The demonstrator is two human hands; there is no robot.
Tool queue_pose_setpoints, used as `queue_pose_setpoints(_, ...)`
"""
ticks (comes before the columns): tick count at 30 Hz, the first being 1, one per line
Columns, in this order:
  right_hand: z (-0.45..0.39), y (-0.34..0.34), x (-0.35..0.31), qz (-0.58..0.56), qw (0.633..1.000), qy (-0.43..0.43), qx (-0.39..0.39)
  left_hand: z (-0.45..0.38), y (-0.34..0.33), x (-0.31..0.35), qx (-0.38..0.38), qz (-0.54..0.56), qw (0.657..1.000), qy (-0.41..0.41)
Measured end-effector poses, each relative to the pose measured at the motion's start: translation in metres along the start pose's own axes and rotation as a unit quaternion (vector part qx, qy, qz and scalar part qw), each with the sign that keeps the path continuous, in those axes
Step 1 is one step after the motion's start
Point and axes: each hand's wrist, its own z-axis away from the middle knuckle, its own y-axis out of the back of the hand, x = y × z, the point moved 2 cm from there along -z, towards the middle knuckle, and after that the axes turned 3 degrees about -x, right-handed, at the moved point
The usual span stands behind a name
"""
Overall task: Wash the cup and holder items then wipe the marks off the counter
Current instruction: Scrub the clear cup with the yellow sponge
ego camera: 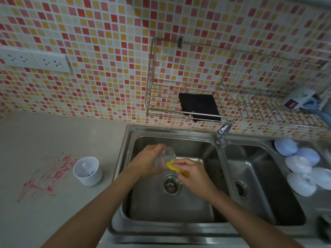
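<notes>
Both hands curled, gripping.

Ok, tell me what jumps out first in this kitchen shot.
The red scribbled marks on the grey counter, left of the white plastic holder. Over the steel sink, the left hand holds a clear glass cup while the right hand rubs it with a yellow sponge.

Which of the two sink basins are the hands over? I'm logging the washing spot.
The left basin, beside the marked counter: both hands work the clear cup above its drain. The right basin has nothing over it.

Open sink basin below; faucet and wire rack overhead, white holder left.
</notes>
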Motion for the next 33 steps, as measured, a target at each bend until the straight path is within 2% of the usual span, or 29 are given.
queue_pose_setpoints(8,-0.020,0.029,0.033,0.122,0.991,0.059,-0.006,-0.021,-0.005,0.016,0.004,0.018,1.000,0.008)
queue_pose_setpoints(10,-0.014,0.027,0.032,0.071,0.996,0.049,-0.010,-0.026,-0.003,0.015,0.013,0.017,1.000,0.009)
queue_pose_setpoints(13,-0.004,0.023,0.029,-0.074,0.997,-0.032,-0.012,-0.030,-0.006,0.014,0.006,0.012,1.000,0.002)
queue_pose_setpoints(15,-0.004,0.025,0.032,-0.111,0.992,-0.062,-0.001,-0.030,-0.008,0.015,0.000,0.016,1.000,-0.001)
queue_pose_setpoints(18,-0.011,0.034,0.034,0.037,0.999,0.029,0.003,-0.031,-0.007,0.018,-0.014,0.025,1.000,-0.003)
queue_pose_setpoints(20,-0.017,0.035,0.037,0.151,0.984,0.097,-0.019,-0.032,-0.006,0.018,-0.029,0.029,0.999,-0.005)
queue_pose_setpoints(22,-0.018,0.031,0.038,0.194,0.973,0.120,-0.041,-0.033,-0.005,0.016,-0.042,0.039,0.998,-0.013)
queue_pose_setpoints(25,-0.014,0.027,0.039,0.216,0.966,0.141,-0.034,-0.032,-0.004,0.017,-0.057,0.044,0.997,-0.029)
queue_pose_setpoints(28,-0.012,0.029,0.033,0.208,0.971,0.121,-0.007,-0.028,-0.007,0.018,-0.058,0.064,0.996,-0.019)
queue_pose_setpoints(33,-0.010,0.031,0.022,0.141,0.987,0.076,0.014,-0.022,-0.007,0.017,-0.007,0.069,0.998,-0.001)
